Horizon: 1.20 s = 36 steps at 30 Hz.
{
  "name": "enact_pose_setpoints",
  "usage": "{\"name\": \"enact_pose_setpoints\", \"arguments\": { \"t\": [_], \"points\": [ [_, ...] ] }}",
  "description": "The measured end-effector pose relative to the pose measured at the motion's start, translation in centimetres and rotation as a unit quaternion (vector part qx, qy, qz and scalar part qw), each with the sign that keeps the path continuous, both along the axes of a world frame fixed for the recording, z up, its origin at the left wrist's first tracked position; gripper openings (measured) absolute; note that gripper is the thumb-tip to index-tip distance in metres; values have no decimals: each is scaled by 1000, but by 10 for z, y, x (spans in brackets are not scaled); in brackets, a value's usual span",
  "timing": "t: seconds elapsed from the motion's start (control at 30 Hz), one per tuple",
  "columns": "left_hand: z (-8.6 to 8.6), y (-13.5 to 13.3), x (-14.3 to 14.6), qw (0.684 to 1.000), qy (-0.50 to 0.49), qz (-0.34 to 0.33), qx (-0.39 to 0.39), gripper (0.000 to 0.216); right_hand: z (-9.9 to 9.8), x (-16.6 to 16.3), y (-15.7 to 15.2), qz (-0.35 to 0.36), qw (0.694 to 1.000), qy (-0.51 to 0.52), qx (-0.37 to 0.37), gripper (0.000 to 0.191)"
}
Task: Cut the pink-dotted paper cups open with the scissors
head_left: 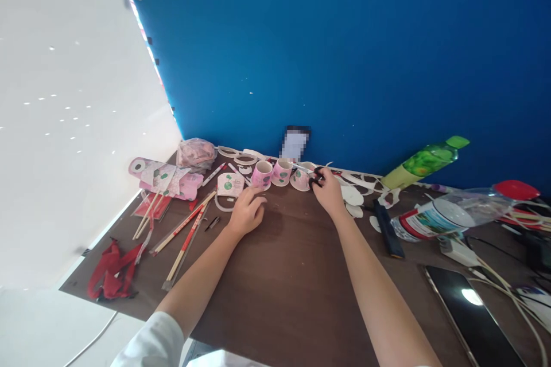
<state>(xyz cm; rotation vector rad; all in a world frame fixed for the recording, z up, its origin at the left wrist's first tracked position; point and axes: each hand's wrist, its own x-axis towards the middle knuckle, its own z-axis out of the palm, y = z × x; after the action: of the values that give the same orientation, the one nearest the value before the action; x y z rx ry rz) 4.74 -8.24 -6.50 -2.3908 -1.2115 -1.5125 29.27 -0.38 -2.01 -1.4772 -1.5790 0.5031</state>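
Black-handled scissors [317, 175] are gripped in my right hand [330, 192], their blades pointing left over the rightmost paper cup [300, 180]. Two more pink-and-white paper cups, a middle one [282, 172] and a pinker one [262, 175], stand to its left. My left hand [248, 210] rests on the table just in front of the pinker cup, fingers loosely bent and apart, with nothing visible in it. Whether its fingertips touch that cup I cannot tell. Left of it lies a cut piece of cup wall [230, 184] with a green print.
Cut paper rings [245, 159] and white paper scraps [352, 195] lie along the blue wall, where a phone [295, 143] leans. Wrapped chopsticks [186, 239] and red ribbon [112, 272] are at left. Bottles [430, 219], cables and another phone [471, 315] occupy the right.
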Motion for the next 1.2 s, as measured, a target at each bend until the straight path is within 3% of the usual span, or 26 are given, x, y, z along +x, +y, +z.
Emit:
{"name": "enact_pose_setpoints", "arguments": {
  "t": [0.13, 0.2, 0.27, 0.33, 0.43, 0.53, 0.67, 0.77, 0.9, 1.2],
  "points": [
    [4, -3, 2, 998, -31, -44, -25, 25, 6, 6, -2, -14, 1000, 6, 6, 16],
    [7, -6, 4, 992, -78, -70, -75, 23, 12, 11, -13, -20, 999, 47, 8, 20],
    [10, -10, 8, 973, -139, -109, -148, 23, 19, 12, -30, 21, 994, 103, -29, 27],
    [12, -15, 15, 937, -206, -153, -239, 29, 22, 8, -49, 95, 979, 152, -95, 32],
    [14, -21, 26, 858, -276, -223, -372, 50, 18, -11, -74, 166, 953, 202, -156, 33],
    [14, -22, 32, 807, -300, -241, -447, 59, 5, -32, -87, 163, 941, 251, -160, 35],
    [15, -16, 32, 779, -376, -212, -455, 57, -17, -51, -90, 85, 929, 349, -87, 43],
    [15, -13, 30, 762, -406, -211, -458, 59, -28, -57, -92, 84, 920, 369, -98, 45],
    [14, -13, 31, 766, -397, -239, -445, 56, -38, -61, -95, 82, 918, 368, -124, 50],
    [12, -14, 32, 768, -395, -237, -444, 53, -52, -59, -95, 62, 888, 436, -133, 41]
  ]
}}
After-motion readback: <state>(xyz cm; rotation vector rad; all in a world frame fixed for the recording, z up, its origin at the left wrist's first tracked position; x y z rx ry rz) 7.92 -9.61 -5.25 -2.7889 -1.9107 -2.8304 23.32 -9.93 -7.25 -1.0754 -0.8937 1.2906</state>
